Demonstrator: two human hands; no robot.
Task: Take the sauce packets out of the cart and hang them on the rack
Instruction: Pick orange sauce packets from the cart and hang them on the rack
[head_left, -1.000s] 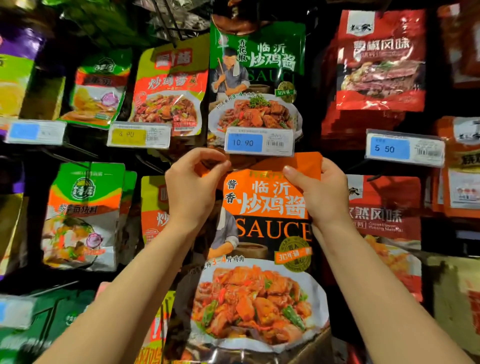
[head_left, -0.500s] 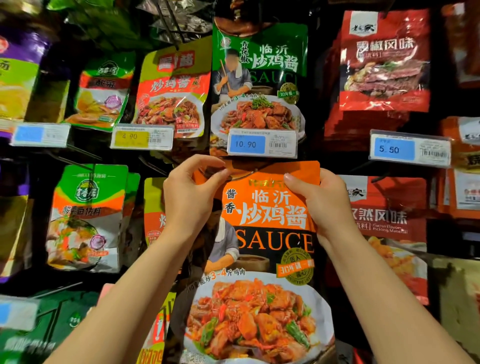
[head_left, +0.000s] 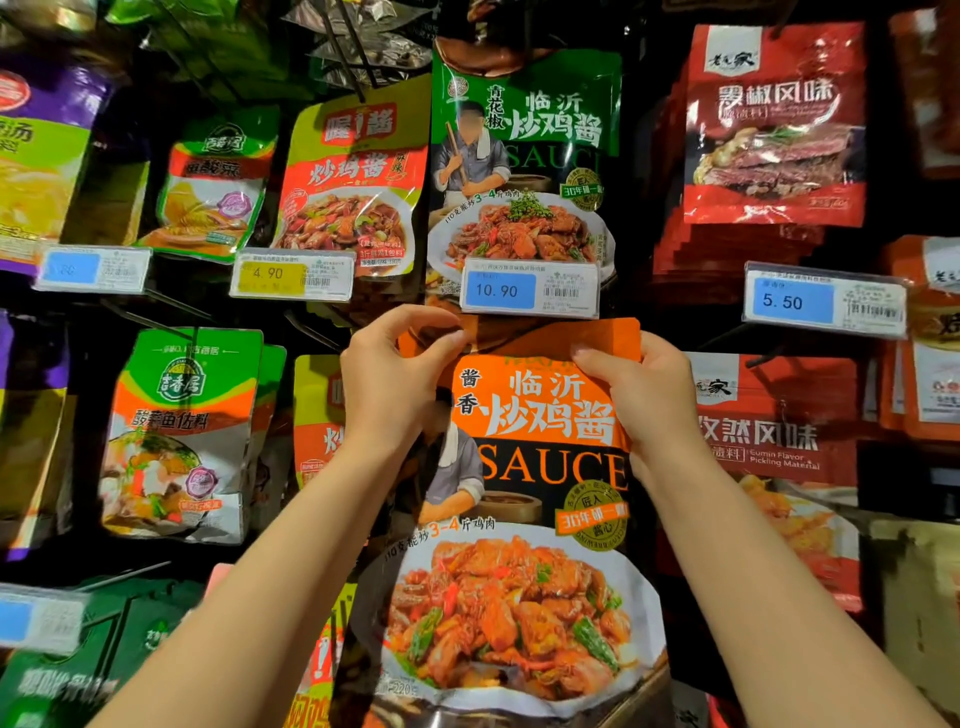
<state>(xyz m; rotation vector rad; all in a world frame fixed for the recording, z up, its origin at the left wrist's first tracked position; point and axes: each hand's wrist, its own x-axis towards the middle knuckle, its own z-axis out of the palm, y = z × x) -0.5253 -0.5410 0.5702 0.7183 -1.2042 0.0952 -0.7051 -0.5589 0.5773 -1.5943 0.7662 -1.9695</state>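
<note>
Sauce packet (head_left: 540, 467) hangs below price tag (head_left: 530, 288)

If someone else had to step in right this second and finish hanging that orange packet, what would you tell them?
Left hand: grip pinching the top left corner of the orange sauce packet.
Right hand: grip on its top right edge.
The packet is held up just under the 10.90 price tag, below the green sauce packet.
Done: packet raised to the rack.
Left: hook it on; whether it is on a peg cannot be seen. The cart is out of view.
</note>
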